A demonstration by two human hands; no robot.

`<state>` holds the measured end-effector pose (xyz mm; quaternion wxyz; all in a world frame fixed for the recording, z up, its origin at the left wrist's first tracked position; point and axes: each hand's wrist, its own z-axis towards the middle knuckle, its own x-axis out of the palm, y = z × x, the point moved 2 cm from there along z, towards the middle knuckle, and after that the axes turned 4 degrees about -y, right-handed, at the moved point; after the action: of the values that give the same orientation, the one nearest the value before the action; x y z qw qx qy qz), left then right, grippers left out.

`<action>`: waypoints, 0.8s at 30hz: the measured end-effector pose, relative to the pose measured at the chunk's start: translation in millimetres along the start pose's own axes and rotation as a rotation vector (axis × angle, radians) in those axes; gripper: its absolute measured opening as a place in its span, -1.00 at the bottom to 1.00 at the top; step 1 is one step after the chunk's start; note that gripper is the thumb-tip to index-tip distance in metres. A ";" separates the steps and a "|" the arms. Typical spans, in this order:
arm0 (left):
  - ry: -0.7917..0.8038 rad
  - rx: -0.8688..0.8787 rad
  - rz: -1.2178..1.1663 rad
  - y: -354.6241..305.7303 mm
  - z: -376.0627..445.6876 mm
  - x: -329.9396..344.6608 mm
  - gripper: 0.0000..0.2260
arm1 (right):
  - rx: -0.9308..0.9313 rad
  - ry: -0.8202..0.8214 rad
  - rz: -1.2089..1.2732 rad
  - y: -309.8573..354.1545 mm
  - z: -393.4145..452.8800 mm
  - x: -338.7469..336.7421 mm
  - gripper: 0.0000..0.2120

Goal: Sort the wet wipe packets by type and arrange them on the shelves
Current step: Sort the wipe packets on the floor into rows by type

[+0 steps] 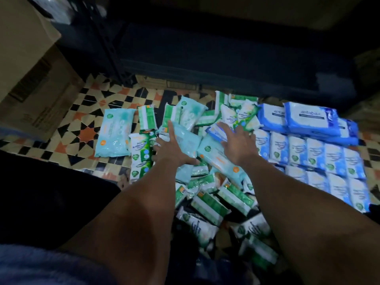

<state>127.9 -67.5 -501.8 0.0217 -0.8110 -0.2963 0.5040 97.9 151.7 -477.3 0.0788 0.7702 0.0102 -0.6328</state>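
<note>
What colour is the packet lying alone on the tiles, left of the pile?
Pale aqua with a small orange circle, seen in the head view: the lone packet.

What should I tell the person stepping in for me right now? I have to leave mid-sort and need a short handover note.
Left hand: open, fingers straight, lying on a pale teal plastic wipe packet in the jumbled middle pile.
Right hand: open, fingers spread over the pile, touching a small blue-and-white packet.
Done: white-and-blue packets lined in rows on the right, big blue packs stacked behind them.
Left: green-and-white packets and teal ones lie mixed on the patterned tile floor; the dark shelf holds no packets in view.
</note>
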 end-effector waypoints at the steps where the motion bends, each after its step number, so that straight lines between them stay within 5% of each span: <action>1: 0.006 -0.005 -0.023 -1.2 0.9 1.0 0.50 | 0.016 0.015 0.005 -6.3 -8.5 4.4 -0.44; 4: -0.016 -0.027 -0.048 2.8 6.7 -2.3 0.55 | 0.046 0.086 0.085 -15.8 -23.4 12.1 -0.42; 8: -0.044 -0.046 -0.185 7.2 9.6 -3.7 0.52 | -0.020 0.257 0.033 -21.0 -35.6 12.2 0.18; 11: -0.056 -0.040 -0.339 12.6 13.9 -11.1 0.45 | -0.029 0.285 -0.062 -17.6 -35.6 13.2 0.38; 17: -0.124 -0.100 -0.605 32.5 32.5 -61.5 0.24 | -0.044 0.178 -0.035 -16.2 -33.9 13.5 0.15; 21: -0.281 -0.223 -0.847 55.3 50.8 -105.0 -0.07 | -0.057 0.064 0.048 -17.3 -23.3 9.2 0.05; 24: -0.408 -0.280 -0.957 79.1 67.7 -116.2 -0.11 | -0.054 -0.014 0.048 -16.8 -10.5 3.2 0.05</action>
<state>71.2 -208.9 -467.9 0.0825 -0.4662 -0.6954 0.5406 106.8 169.4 -480.3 0.1149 0.7635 0.0080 -0.6355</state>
